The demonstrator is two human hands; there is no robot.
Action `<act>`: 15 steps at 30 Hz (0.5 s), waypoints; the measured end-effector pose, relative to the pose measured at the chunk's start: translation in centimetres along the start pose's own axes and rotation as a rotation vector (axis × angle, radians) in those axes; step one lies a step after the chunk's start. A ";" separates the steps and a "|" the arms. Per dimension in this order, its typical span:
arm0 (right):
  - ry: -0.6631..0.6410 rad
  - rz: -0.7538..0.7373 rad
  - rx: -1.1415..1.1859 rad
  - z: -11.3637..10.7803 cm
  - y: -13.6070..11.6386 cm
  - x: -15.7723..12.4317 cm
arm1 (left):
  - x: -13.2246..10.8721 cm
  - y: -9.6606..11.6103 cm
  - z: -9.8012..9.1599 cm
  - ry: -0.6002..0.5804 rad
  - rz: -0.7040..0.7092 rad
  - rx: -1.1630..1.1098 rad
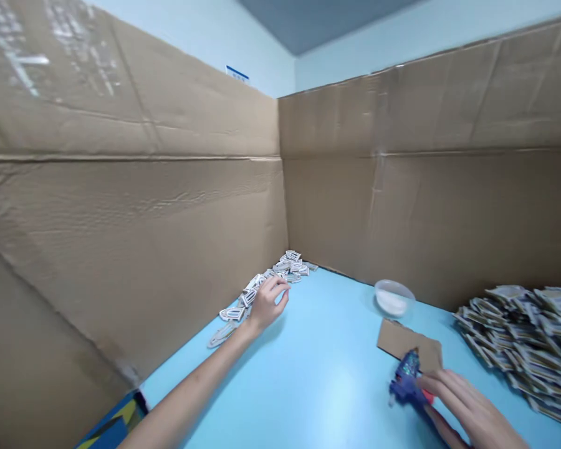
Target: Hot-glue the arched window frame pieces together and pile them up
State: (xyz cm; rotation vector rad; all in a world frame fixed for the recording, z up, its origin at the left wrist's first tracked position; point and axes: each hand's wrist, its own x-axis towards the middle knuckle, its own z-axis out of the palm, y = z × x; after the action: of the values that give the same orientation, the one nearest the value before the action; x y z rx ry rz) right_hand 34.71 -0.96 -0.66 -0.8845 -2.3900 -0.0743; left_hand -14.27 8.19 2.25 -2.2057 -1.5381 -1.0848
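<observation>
My left hand (267,304) reaches over the table beside a row of small flat printed pieces (234,313) along the left cardboard wall. Its thumb and forefinger are brought together in a pinch; anything between the tips is too small to make out. At the lower right, my right hand (467,399) grips a dark blue glue gun (406,385) with a red trigger. The gun's glittery nozzle end lies over the near edge of a brown cardboard scrap (409,342). Part of its handle is hidden by my fingers.
A clear plastic bowl (393,298) with white contents stands behind the cardboard scrap. At the right edge is a large heap of stacked flat pieces (523,343). Tall cardboard walls (327,206) enclose the light blue table (308,368). A blue and yellow box (116,421) sits at lower left.
</observation>
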 end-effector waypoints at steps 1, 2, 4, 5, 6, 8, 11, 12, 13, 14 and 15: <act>-0.076 -0.007 0.011 0.2 -0.8 2.9 | -0.5 -1.1 -0.2 -0.014 -0.041 0.008; -0.151 -0.011 0.011 0.7 -1.7 5.9 | -0.8 -2.1 -0.5 -0.036 -0.077 0.015; -0.252 -0.031 -0.020 2.7 -3.3 11.6 | -1.1 -4.0 -1.2 -0.084 -0.144 0.031; -0.288 -0.053 -0.049 4.0 -4.0 14.3 | -1.1 -4.9 -1.7 -0.103 -0.181 0.042; -0.306 -0.074 -0.073 5.6 -4.6 16.9 | -1.1 -5.7 -2.2 -0.118 -0.221 0.054; -0.333 -0.127 -0.116 9.1 -5.5 21.9 | -0.9 -7.0 -3.2 -0.136 -0.301 0.082; -0.350 -0.183 -0.197 14.2 -6.4 29.1 | -0.9 -8.1 -4.0 -0.175 -0.384 0.121; -0.347 -0.188 -0.219 15.6 -6.6 31.4 | -1.0 -8.3 -4.1 -0.195 -0.400 0.133; -0.339 -0.183 -0.238 16.9 -6.8 33.6 | -1.0 -8.4 -4.1 -0.220 -0.411 0.143; -0.329 -0.171 -0.253 18.1 -7.0 35.6 | -1.1 -8.5 -4.1 -0.249 -0.416 0.151; -0.318 -0.154 -0.266 19.1 -7.1 37.5 | -1.2 -8.5 -4.2 -0.278 -0.415 0.156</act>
State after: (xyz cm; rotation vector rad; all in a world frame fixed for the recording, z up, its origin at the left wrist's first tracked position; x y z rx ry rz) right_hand -2.12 19.87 4.86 -0.8832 -2.7901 -0.3413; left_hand -23.85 8.52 2.57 -2.0486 -2.1907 -0.7385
